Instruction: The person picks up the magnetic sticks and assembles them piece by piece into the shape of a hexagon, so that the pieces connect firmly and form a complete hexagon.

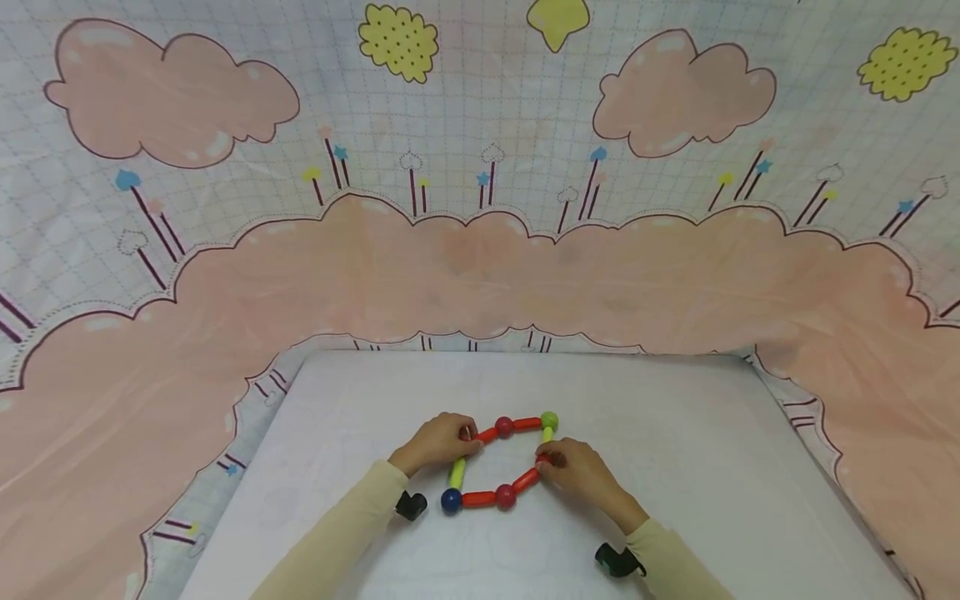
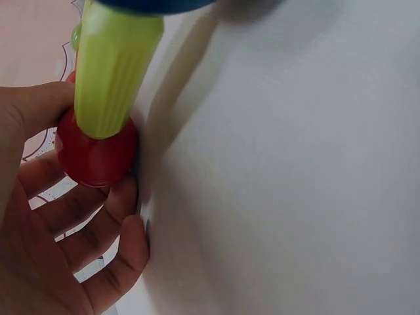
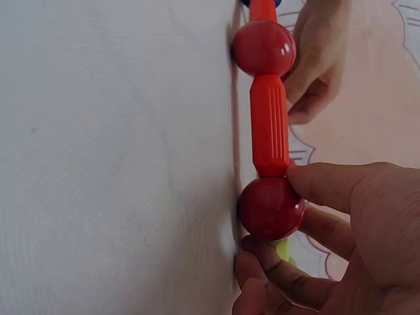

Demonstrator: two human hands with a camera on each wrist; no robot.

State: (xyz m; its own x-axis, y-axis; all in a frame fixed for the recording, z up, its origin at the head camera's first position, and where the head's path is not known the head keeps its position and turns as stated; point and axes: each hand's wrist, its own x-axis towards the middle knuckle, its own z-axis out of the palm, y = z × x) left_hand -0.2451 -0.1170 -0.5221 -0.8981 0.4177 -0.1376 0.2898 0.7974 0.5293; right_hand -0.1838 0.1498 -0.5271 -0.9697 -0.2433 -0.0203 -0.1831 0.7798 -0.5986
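Note:
A closed ring of balls and short rods lies on the white tabletop. My left hand point(image 1: 438, 442) holds a red ball point(image 2: 97, 157) at the ring's left corner, thumb on one side and fingers curled on the other. A yellow-green rod point(image 1: 457, 474) joins that ball to a blue ball point(image 1: 452, 500). My right hand point(image 1: 583, 477) pinches another red ball point(image 3: 271, 209) at the right corner, between a red rod point(image 3: 270, 125) and a yellow-green rod point(image 1: 547, 434). Red balls point(image 1: 506, 497) also sit mid-way along the near and far sides, and a green ball point(image 1: 550, 420) marks the far right corner.
The white tabletop point(image 1: 675, 433) spreads around the ring. A patterned cloth point(image 1: 480, 275) with clouds hangs behind it and along both sides. Black wrist-worn devices point(image 1: 619, 560) sit by both sleeves, close above the table.

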